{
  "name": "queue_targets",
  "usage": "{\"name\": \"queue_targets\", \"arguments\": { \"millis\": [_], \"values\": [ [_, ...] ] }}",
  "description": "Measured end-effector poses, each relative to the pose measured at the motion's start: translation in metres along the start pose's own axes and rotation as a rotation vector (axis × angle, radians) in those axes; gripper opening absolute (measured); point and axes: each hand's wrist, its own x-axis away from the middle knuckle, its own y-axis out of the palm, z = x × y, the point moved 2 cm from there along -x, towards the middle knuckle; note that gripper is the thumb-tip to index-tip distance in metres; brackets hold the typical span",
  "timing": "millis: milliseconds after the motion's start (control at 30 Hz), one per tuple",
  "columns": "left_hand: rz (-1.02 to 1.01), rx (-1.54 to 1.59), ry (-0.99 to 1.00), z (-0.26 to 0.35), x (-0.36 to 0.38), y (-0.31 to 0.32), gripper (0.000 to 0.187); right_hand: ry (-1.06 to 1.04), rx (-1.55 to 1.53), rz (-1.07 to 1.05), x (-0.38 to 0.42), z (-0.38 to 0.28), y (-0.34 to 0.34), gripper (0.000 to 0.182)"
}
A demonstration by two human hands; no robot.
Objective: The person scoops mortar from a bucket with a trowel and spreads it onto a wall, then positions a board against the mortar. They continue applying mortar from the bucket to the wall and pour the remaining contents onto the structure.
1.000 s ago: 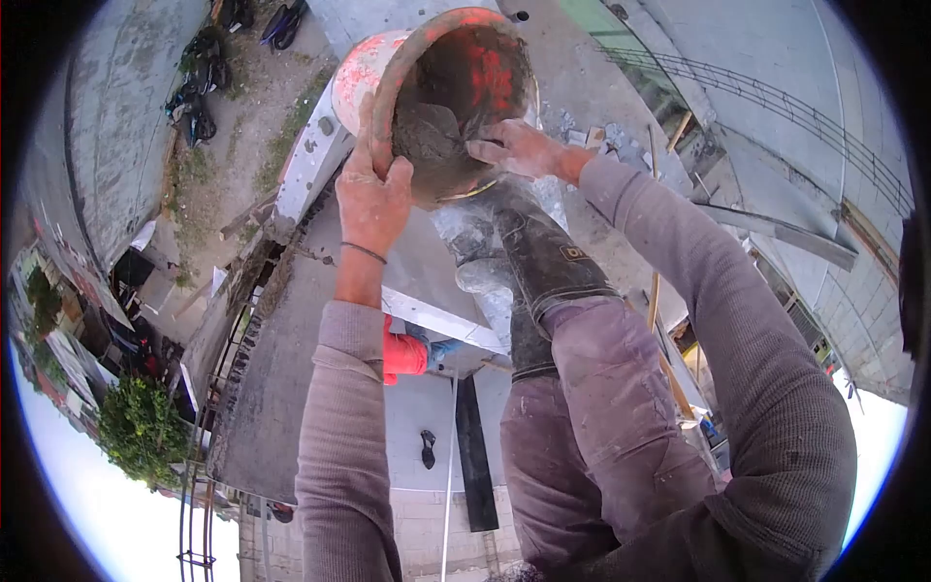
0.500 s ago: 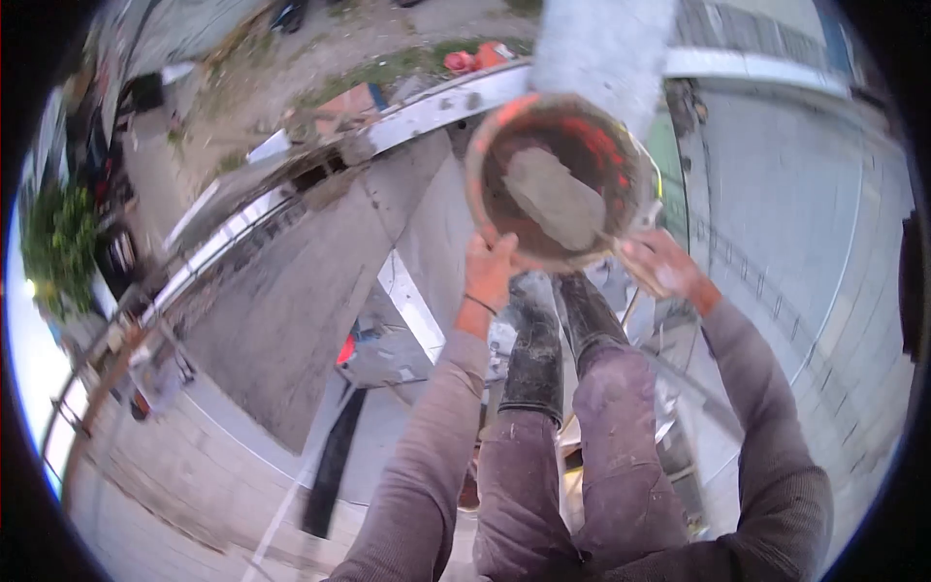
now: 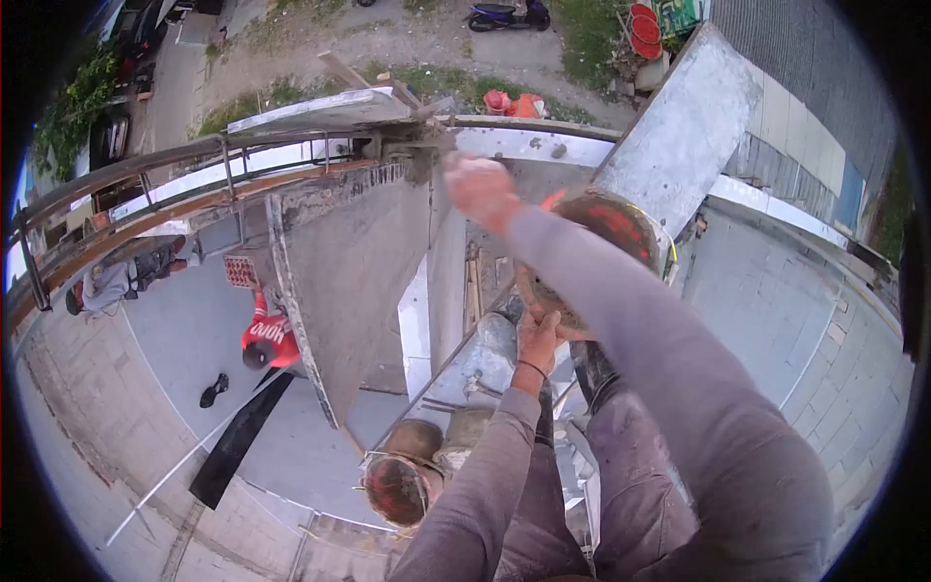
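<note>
A mortar-smeared bucket (image 3: 603,211) with red marks inside stands just in front of my legs, partly hidden behind my right forearm. My left hand (image 3: 538,341) is closed on its near rim, thumb on top. Stretched across to the left, my right hand (image 3: 480,189) is smeared by motion, its fingers curled like a fist. What it grips cannot be made out. Close by it, rough grey mortar (image 3: 420,163) sits on top of the wall corner, where the tall grey wall (image 3: 364,262) meets the white-faced beam (image 3: 529,144).
I stand high above a floor. Below left, a person in a red shirt (image 3: 270,335) holds a red gridded tray (image 3: 240,272); another person (image 3: 131,279) is farther left. More buckets (image 3: 396,490) stand below me. A pale board (image 3: 684,121) slopes to the right. Rusty railing (image 3: 145,179) runs left.
My right hand has left the bucket's right side and swung left to the wall corner. My left hand stays on the rim. The view has shifted, bringing the people and lower buckets into sight.
</note>
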Motion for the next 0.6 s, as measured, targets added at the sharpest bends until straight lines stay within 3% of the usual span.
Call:
{"name": "queue_targets", "arguments": {
  "millis": [67, 133, 200, 300, 367, 433, 500, 600],
  "values": [
    [0.024, 0.016, 0.002, 0.000, -0.004, -0.005, 0.016, 0.021, 0.089, -0.003, -0.015, -0.017, 0.003, 0.018],
    [0.048, 0.003, -0.071, -0.011, -0.009, -0.010, 0.018, 0.113, 0.047, -0.033, 0.004, -0.023, -0.016, 0.030],
    [0.020, -0.015, -0.069, -0.004, -0.007, -0.003, 0.018, 0.092, 0.037, 0.132, 0.053, 0.001, -0.036, 0.032],
    [0.013, -0.014, 0.003, -0.014, -0.012, 0.001, 0.016, 0.180, -0.006, 0.147, 0.144, 0.033, -0.121, 0.033],
    [0.079, -0.285, 0.147, -0.028, -0.017, -0.006, 0.014, 0.261, -0.041, 0.174, 0.210, 0.050, -0.174, 0.033],
    [0.116, -0.398, 0.139, -0.003, -0.007, 0.010, 0.021, 0.305, -0.043, 0.183, 0.274, 0.064, -0.215, 0.034],
    [0.160, -0.905, 0.541, 0.012, -0.008, 0.021, 0.030, 0.386, -0.023, 0.134, 0.324, 0.083, -0.239, 0.034],
    [0.061, -1.069, 0.469, 0.041, -0.019, 0.055, 0.037, 0.533, 0.033, -0.078, 0.382, 0.108, -0.240, 0.034]
  ]
}}
